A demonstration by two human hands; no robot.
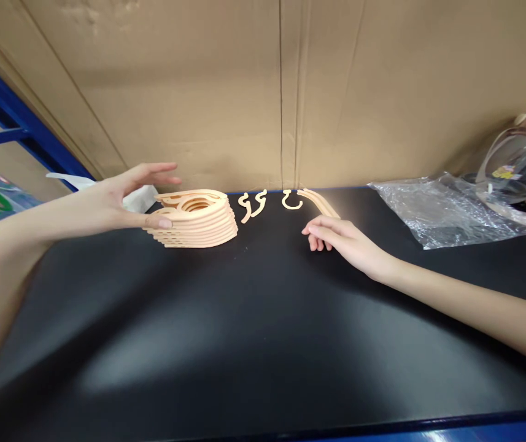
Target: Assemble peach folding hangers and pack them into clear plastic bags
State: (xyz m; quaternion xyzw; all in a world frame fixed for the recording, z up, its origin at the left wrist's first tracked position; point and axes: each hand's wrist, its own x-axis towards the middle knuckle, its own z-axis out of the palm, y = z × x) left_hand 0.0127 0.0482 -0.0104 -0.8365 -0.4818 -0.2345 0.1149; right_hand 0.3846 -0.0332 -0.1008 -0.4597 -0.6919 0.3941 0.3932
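A neat stack of peach-coloured plastic hanger pieces [205, 230] stands at the back left of the black table. My left hand [129, 196] is open beside it, fingers spread above the stack's left end and the thumb lying against or just in front of its upper layers. Two small hook pieces [259, 204] lie right of the stack, and a single curved hook [292, 201] lies farther right. My right hand [329, 233] has its fingers curled in, with nothing visible in them. Just behind it are slim curved hanger arms [320, 201], their near ends partly hidden by the hand.
Crumpled clear plastic film [451, 212] lies at the right, next to a transparent bag [511, 162]. A cardboard wall [226, 92] closes off the back. A blue metal frame [37, 132] rises at left, with a white packet [140, 199] behind my left hand.
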